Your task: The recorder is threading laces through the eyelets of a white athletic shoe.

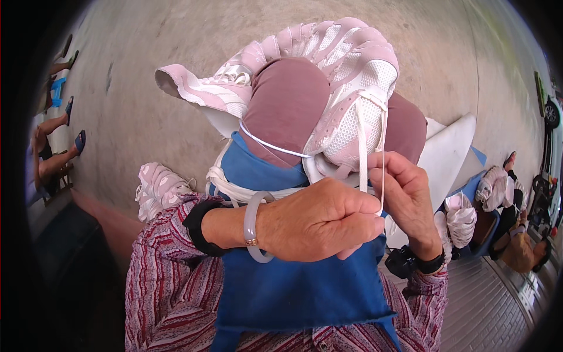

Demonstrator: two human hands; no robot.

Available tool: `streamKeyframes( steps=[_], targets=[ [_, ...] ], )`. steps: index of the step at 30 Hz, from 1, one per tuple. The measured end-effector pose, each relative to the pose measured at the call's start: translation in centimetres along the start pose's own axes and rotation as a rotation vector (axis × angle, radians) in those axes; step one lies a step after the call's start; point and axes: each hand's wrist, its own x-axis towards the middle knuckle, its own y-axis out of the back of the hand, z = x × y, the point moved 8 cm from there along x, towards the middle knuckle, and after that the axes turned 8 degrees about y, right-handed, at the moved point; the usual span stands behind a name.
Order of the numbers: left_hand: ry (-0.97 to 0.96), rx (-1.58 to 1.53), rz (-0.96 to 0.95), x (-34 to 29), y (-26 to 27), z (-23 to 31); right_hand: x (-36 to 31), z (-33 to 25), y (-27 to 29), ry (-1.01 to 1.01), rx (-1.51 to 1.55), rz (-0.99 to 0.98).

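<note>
Closest in, a blue cloth [299,290] lies over the lap of a person in a striped red shirt. Just above it the two hands meet, touching each other. The left hand [316,220], with a pale bangle [252,226] on its wrist, is curled into a fist pinched on a thin white thread [383,176]. The right hand [410,196], a black watch [410,261] at its wrist, has fingers closed on the same thread, which runs taut up to the shoe.

That pink and white sneaker upper [328,88] rests on the knees just beyond the hands, stretched over a mauve form [287,105], with a white lace [362,146] hanging down its mesh front.

On the concrete floor [146,117] to the left sits another pink sneaker [158,188]. Farther right, more shoe uppers [460,217] are stacked, and at the far left edge other people's sandalled feet [76,144] show.
</note>
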Motion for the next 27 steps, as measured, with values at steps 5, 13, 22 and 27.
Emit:
streamKeyframes(
  steps=[5, 13, 22, 27],
  targets=[
    [0.049, -0.019, 0.003, 0.7, -0.8, -0.3, 0.5, -2.2, -1.7, 0.252, 0.056, 0.076],
    [-0.115, 0.051, 0.361, -5.3, 8.5, 1.6, -1.0, -4.3, 3.0, 0.739, -0.462, 0.151],
    [-0.696, -0.679, 0.352, -17.3, 18.0, 3.0, -2.7, 1.0, 16.2, 0.587, 0.873, 0.314],
    [-0.863, -0.712, 0.565, -27.6, 24.8, 2.9, -7.9, 5.6, 28.7, 0.589, 0.971, 0.413]
  ],
)
